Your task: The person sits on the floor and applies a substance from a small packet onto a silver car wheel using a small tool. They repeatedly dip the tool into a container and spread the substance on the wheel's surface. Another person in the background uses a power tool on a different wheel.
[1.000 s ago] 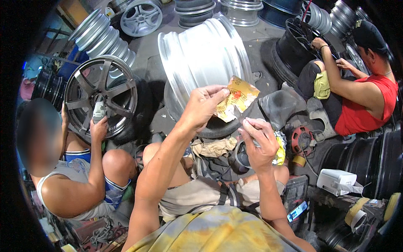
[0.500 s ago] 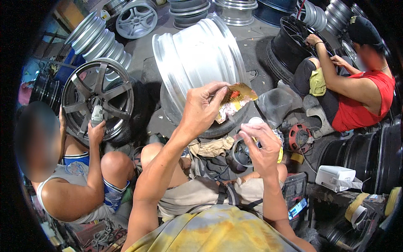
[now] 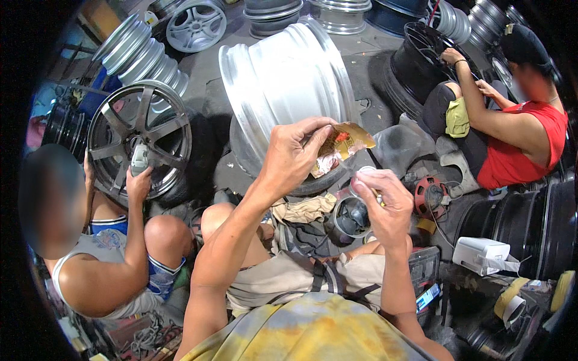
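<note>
My left hand (image 3: 304,141) pinches a torn, creased piece of yellow paper (image 3: 346,144) with an orange-red blob and pale pinkish patches on it. My right hand (image 3: 385,195) is closed on a small pale object (image 3: 365,173), partly hidden by the fingers, just below and right of the paper; its exact kind is unclear. Behind both hands a large silver wheel barrel (image 3: 283,78) rests on its side on a dark tyre (image 3: 239,157). A grey tub (image 3: 348,222) with dark contents and a crumpled beige cloth (image 3: 301,212) lie below my hands.
At left a co-worker (image 3: 102,271) holds a power tool (image 3: 139,157) against a dark spoked wheel (image 3: 147,108). At right another co-worker (image 3: 512,138) handles a black wheel (image 3: 415,75). Stacked rims (image 3: 141,63) line the back. A white box (image 3: 481,256) sits at right.
The paper has folded and tipped, showing less of its face. My right hand has moved a little rightward, and the small pale object has come into sight at its fingertips.
</note>
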